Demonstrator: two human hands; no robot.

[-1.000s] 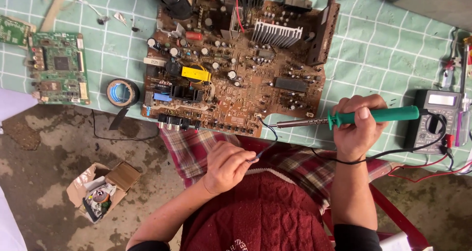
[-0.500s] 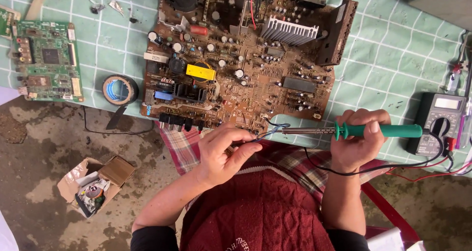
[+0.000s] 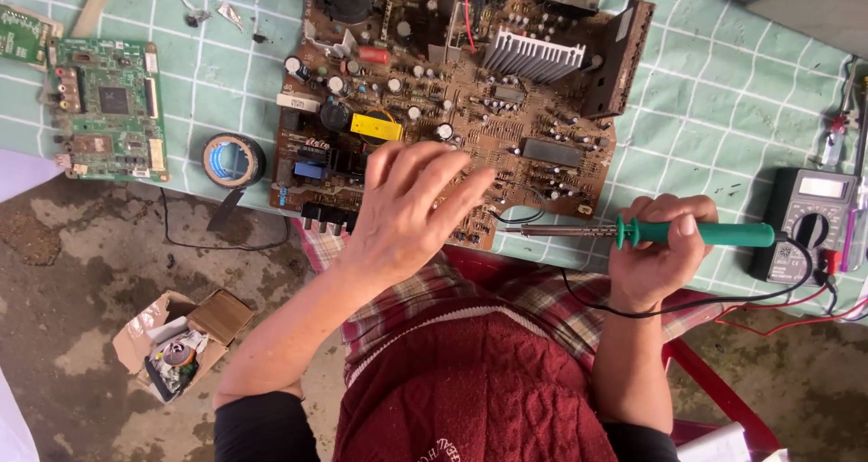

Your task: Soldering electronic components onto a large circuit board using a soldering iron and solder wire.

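A large brown circuit board point(image 3: 506, 127) with a finned heat sink point(image 3: 533, 57) and a yellow part point(image 3: 377, 127) lies on the green checked table cover point(image 3: 723, 100). My left hand point(image 3: 407, 209) hovers over the board's near edge, fingers spread, holding nothing. My right hand point(image 3: 655, 254) grips the green handle of a soldering iron point(image 3: 696, 233). Its metal tip point(image 3: 515, 231) points left, just off the board's near right corner.
A smaller green circuit board point(image 3: 108, 109) lies at the left. A roll of black tape point(image 3: 232, 159) sits between the boards. A multimeter point(image 3: 809, 222) with red and black leads is at the right. An open cardboard box point(image 3: 181, 340) of scraps stands on the floor.
My left hand has risen from my lap to over the board's edge and its fingers have spread apart. The soldering iron has stayed roughly where it was beside the board.
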